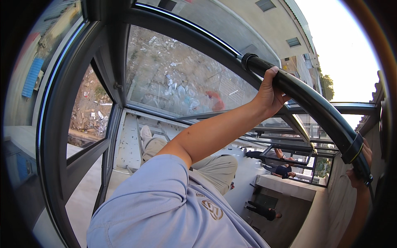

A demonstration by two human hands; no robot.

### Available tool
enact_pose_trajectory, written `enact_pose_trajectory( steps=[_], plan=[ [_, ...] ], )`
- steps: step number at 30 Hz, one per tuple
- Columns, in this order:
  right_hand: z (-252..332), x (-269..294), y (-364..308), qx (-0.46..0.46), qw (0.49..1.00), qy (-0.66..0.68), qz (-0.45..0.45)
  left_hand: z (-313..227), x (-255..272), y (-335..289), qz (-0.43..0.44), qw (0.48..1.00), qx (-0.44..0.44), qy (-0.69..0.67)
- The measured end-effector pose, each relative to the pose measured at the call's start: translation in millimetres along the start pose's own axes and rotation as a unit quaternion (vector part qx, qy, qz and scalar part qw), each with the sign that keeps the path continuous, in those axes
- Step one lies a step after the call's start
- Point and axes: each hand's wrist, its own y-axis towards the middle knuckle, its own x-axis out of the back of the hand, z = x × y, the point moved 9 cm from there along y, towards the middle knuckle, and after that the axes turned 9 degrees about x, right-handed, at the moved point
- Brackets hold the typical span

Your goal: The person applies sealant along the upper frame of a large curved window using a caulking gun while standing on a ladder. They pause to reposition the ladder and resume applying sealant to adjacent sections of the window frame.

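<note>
A long, glossy black bar runs from the upper middle down to the right rim, with dark bands wrapped near both ends. My left hand is closed on it towards its upper end, thumb over the near side and fingers mostly hidden behind. At the lower right end, my right hand grips the bar near its band, partly lost in the dark rim. The bar's upper end meets or overlaps the dark window frame; I cannot tell whether they touch.
Dark-framed glass panes surround me on the left, with rubble-strewn ground outside. A ladder stands by my white shoe. Several people, one a person in dark clothes, are in the room below. A pale wall rises on the right.
</note>
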Motion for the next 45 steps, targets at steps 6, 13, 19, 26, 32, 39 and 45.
enact_pose_trajectory(
  steps=[6,13,19,26,32,39,45],
  plan=[
    [10.6,-10.7,5.4,0.028,0.999,-0.003,-0.014,30.2,6.1,9.7,0.019,0.999,0.034,-0.011],
    [5.5,-30.1,-8.0,0.024,1.0,0.004,0.006,65.2,27.1,20.7,0.006,0.997,0.073,-0.031],
    [0.0,-50.9,-20.6,-0.007,0.999,0.051,-0.018,94.0,42.8,33.2,0.008,0.994,0.099,-0.052],
    [-5.2,-74.1,-44.8,-0.022,0.999,0.026,0.017,121.0,57.1,39.0,0.018,0.99,0.128,-0.05],
    [-12.4,-85.2,-57.3,-0.033,0.997,0.061,-0.017,141.3,67.7,45.3,0.006,0.989,0.143,-0.043],
    [-15.6,-107.6,-102.7,-0.182,0.967,0.135,-0.121,162.9,81.5,55.9,-0.021,0.987,0.158,-0.002],
    [5.8,-172.2,-172.5,-0.381,0.717,0.575,-0.101,165.7,97.9,58.2,-0.142,0.973,0.167,0.074]
  ],
)
